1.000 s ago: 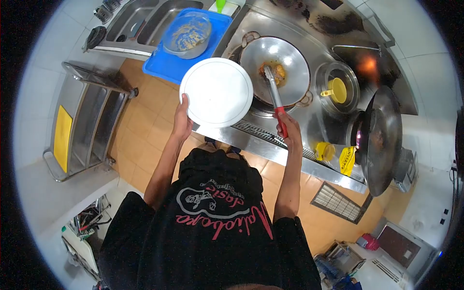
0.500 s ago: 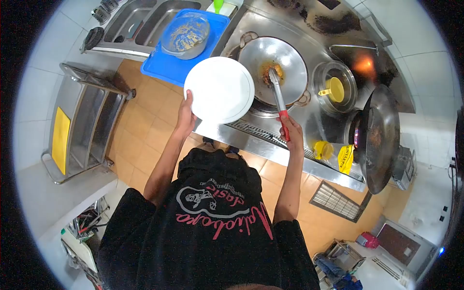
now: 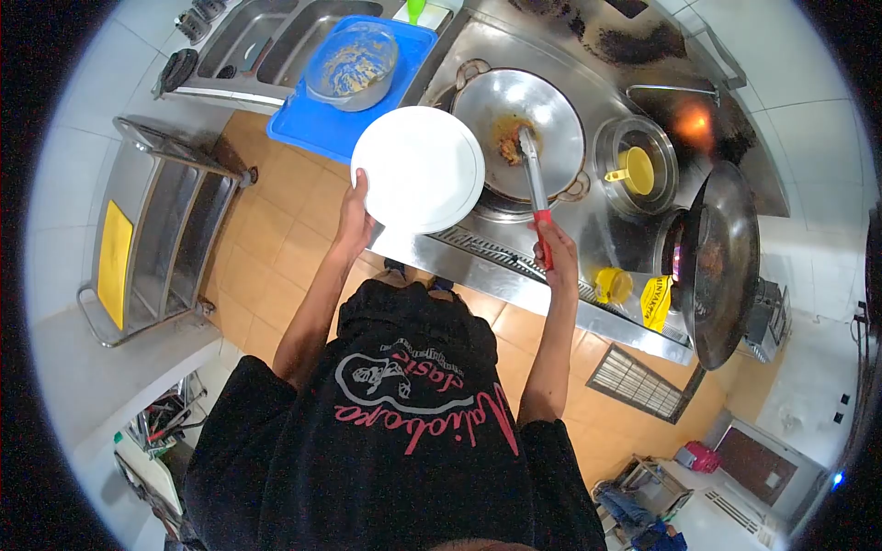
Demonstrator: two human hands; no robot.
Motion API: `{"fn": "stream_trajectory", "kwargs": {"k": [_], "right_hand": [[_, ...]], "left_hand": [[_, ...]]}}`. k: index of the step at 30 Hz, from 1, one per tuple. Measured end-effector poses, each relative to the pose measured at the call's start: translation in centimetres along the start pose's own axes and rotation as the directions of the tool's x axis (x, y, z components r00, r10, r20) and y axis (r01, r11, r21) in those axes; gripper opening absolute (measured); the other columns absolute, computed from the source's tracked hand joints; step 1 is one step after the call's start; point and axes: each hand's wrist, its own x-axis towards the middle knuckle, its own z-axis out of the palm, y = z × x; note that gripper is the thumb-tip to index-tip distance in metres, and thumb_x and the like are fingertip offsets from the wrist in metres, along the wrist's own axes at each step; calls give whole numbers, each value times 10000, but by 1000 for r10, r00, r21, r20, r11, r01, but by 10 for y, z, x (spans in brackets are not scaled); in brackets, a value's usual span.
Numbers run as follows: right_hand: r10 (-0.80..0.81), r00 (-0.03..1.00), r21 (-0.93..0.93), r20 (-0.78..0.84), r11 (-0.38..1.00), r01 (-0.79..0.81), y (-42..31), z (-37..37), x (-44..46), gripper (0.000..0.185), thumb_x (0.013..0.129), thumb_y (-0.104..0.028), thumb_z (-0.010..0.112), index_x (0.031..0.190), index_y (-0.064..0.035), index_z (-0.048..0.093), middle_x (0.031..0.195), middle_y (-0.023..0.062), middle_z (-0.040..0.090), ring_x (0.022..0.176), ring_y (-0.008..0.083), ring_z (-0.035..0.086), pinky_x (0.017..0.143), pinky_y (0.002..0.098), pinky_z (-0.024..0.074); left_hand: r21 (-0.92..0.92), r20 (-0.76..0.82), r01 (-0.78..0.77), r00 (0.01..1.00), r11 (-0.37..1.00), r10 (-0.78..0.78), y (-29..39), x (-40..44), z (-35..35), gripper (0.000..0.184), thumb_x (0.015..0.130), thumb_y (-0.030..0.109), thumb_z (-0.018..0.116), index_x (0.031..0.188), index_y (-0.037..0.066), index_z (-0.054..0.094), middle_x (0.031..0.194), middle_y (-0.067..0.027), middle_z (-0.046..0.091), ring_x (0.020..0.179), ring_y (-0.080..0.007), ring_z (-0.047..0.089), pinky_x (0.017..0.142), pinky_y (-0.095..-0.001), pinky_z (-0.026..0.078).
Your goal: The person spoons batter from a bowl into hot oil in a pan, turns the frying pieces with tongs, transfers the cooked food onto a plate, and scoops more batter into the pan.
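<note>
The wok [image 3: 553,106] is gleaming as smooth metal, and the tongs [image 3: 534,174] are showing shiny metal above a red grip [image 3: 544,237] that is looking like plastic; the white plate [image 3: 418,170] is looking smooth and faintly glossy, the blue tray [image 3: 303,131] is resembling smooth plastic, and the black shirt [image 3: 367,487] is showing matt cloth

I face a steel stove top [image 3: 602,241] bearing a two-handled wok [image 3: 549,103]; right of the wok sit a metal basin [image 3: 636,133], yellow tub [image 3: 616,286] and yellow packet [image 3: 656,302].
</note>
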Motion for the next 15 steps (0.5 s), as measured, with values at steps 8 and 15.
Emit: {"fn": "stream_trajectory", "kwargs": {"k": [8, 15], "right_hand": [[-62, 998, -94, -23, 994, 60, 7, 4, 6, 335, 848, -270, 642, 1049, -6, 600, 653, 1, 563, 398, 31, 399, 322, 181, 280], [-114, 993, -47, -15, 992, 113, -15, 14, -11, 313, 829, -252, 661, 1022, -12, 607, 590, -8, 530, 388, 25, 402, 326, 175, 281]], "left_hand": [[11, -2, -3, 1000, 1000, 3, -8, 9, -3, 594, 949, 440, 381, 1315, -26, 340, 1254, -121, 493, 1116, -187, 515, 919, -316, 445], [19, 24, -23, 999, 1000, 22, -4, 4, 8, 576, 954, 434, 376, 1312, -16, 342, 1247, -110, 492, 1119, -181, 510, 924, -316, 439]]}}
